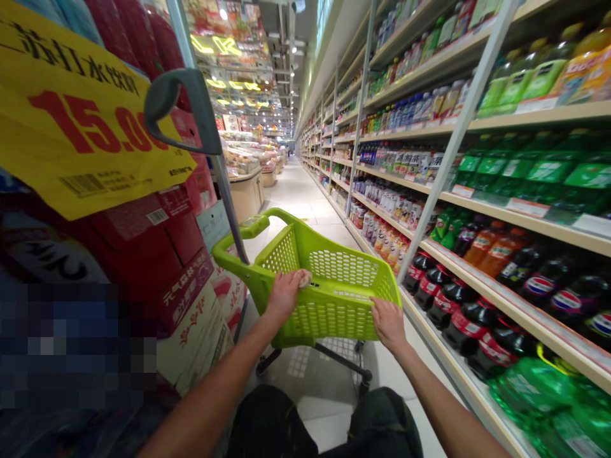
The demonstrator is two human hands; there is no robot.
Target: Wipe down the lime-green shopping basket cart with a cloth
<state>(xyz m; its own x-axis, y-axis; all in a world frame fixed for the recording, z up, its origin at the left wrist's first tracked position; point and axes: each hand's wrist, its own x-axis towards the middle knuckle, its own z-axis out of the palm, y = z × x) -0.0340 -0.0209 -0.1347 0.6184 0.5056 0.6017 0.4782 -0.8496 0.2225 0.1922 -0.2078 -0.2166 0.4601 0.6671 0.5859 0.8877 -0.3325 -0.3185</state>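
A lime-green plastic shopping cart (344,321) with a perforated basket stands sideways in front of my knees. My left hand (285,294) is closed at the near rim of the basket, towards its handle end. A small pale crumpled cloth (305,278) pokes out from its fingers against the rim. Farther right, my right hand (387,323) grips the same rim near the basket's corner, with the fingers curled over the edge. The cart's handle (254,225) is at the left, beside a grey metal pole.
Shelves (534,207) of bottled drinks line the right side closely. At left are stacked drink cartons (186,305), a yellow price sign (71,121) and a grey pole (228,197) with a loop-shaped holder. The tiled aisle (298,184) runs ahead past food displays.
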